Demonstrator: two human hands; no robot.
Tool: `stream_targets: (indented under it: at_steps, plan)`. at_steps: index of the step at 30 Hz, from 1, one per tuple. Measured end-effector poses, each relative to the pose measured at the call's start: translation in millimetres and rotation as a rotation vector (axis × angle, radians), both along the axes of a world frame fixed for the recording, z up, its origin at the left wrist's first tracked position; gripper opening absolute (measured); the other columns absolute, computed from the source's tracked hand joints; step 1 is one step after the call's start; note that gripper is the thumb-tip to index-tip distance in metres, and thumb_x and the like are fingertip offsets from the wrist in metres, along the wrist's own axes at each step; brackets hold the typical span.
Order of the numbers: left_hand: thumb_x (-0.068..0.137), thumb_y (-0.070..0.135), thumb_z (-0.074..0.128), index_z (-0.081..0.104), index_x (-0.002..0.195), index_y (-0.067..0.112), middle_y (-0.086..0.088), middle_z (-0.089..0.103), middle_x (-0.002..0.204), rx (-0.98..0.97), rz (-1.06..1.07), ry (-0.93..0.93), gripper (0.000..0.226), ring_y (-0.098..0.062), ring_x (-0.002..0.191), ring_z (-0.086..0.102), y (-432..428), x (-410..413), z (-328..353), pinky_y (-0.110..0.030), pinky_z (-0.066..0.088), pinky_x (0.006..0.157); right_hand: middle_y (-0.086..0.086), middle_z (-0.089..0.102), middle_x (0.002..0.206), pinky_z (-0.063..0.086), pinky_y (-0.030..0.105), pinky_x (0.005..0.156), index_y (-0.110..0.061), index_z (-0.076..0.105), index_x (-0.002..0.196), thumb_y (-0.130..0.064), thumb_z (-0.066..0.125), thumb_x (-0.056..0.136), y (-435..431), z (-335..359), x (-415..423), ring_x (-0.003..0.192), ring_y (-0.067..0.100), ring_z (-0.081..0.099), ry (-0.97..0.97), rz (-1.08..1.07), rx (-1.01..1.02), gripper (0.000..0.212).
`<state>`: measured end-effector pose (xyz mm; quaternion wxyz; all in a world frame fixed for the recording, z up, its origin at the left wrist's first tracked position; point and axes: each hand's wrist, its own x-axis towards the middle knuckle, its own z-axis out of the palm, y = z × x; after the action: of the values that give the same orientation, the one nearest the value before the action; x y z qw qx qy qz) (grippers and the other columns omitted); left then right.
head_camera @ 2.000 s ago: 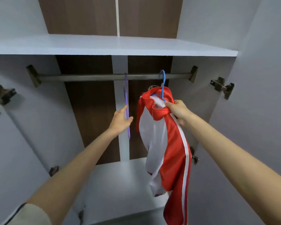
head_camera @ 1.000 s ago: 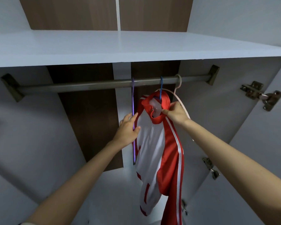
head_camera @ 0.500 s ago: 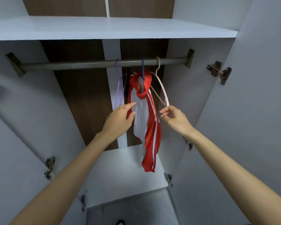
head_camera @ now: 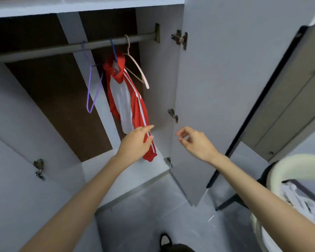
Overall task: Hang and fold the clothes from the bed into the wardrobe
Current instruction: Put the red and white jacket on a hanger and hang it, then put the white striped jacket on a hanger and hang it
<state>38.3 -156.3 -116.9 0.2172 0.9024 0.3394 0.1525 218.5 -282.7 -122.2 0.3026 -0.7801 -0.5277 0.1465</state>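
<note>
Inside the open white wardrobe, a red and white zip jacket with striped sleeves hangs from the grey metal rail on a thin blue hanger, at about eleven o'clock in the view. An empty purple wire hanger hangs at the jacket's nine o'clock. An empty pale pink hanger hangs at its two o'clock.

The left hand reaches in at the jacket's six o'clock, its fingers nearly straight and spread, grasping nothing. Its fingertips overlap the lowest sleeve end, but whether they touch the cloth cannot be told. The right hand is at the left hand's three o'clock, in front of the open white wardrobe door. Its fingers are loosely curled and hold nothing.

Two seconds ago the right hand was pinching the jacket's collar at the hanger; now it has let go. Half a second ago both hands were up beside the middle of the jacket, the right fingertips just under the pink hanger. Both are lower now and nearer the person. The view has swung to the right, bringing a cream-rimmed round basket into view at four o'clock, its contents blurred.
</note>
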Motion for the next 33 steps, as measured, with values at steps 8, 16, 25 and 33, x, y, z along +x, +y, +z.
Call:
stream_targets:
  at_steps: [8, 16, 25, 33]
  plan:
    - [0.097, 0.028, 0.048, 0.047, 0.139, 0.023, -0.005, 0.054, 0.134, 0.004, -0.290, 0.078, 0.042, -0.026, 0.119, 0.054, -133.4, 1.3, -32.7, -0.035, 0.042, 0.098, -0.002, 0.067, 0.103, 0.048, 0.034, 0.078, -0.018, 0.059, 0.106, -0.015, 0.053, 0.092, -183.7, -38.3, -41.2, 0.078, 0.019, 0.059, 0.044, -0.278, -0.111, 0.015]
    - [0.099, 0.028, 0.046, 0.045, 0.140, 0.023, -0.002, 0.052, 0.137, -0.059, -0.610, 0.102, 0.042, -0.020, 0.123, 0.050, -282.4, 43.0, -49.7, -0.033, 0.040, 0.097, -0.002, 0.066, 0.107, 0.041, 0.024, 0.076, -0.017, 0.062, 0.109, -0.015, 0.052, 0.094, -368.8, -55.2, -53.9, 0.087, 0.014, 0.057, 0.092, -0.611, -0.122, 0.019]
    - [0.098, 0.026, 0.046, 0.045, 0.140, 0.022, -0.004, 0.058, 0.117, -0.126, -0.772, 0.225, 0.043, -0.021, 0.102, 0.056, -427.6, 112.8, -84.8, -0.037, 0.047, 0.088, -0.001, 0.064, 0.108, 0.040, 0.026, 0.076, -0.017, 0.061, 0.110, -0.018, 0.053, 0.094, -534.8, -84.2, -31.3, 0.088, 0.014, 0.055, 0.175, -0.818, -0.184, 0.018]
    - [0.097, 0.024, 0.047, 0.040, 0.143, 0.015, -0.010, 0.051, 0.135, -0.237, -0.703, 0.331, 0.048, -0.027, 0.122, 0.049, -503.3, 179.1, -131.1, -0.039, 0.041, 0.100, 0.003, 0.062, 0.106, 0.040, 0.026, 0.079, -0.010, 0.061, 0.111, -0.011, 0.054, 0.092, -622.7, -120.0, 13.1, 0.094, 0.019, 0.057, 0.259, -0.884, -0.199, 0.020]
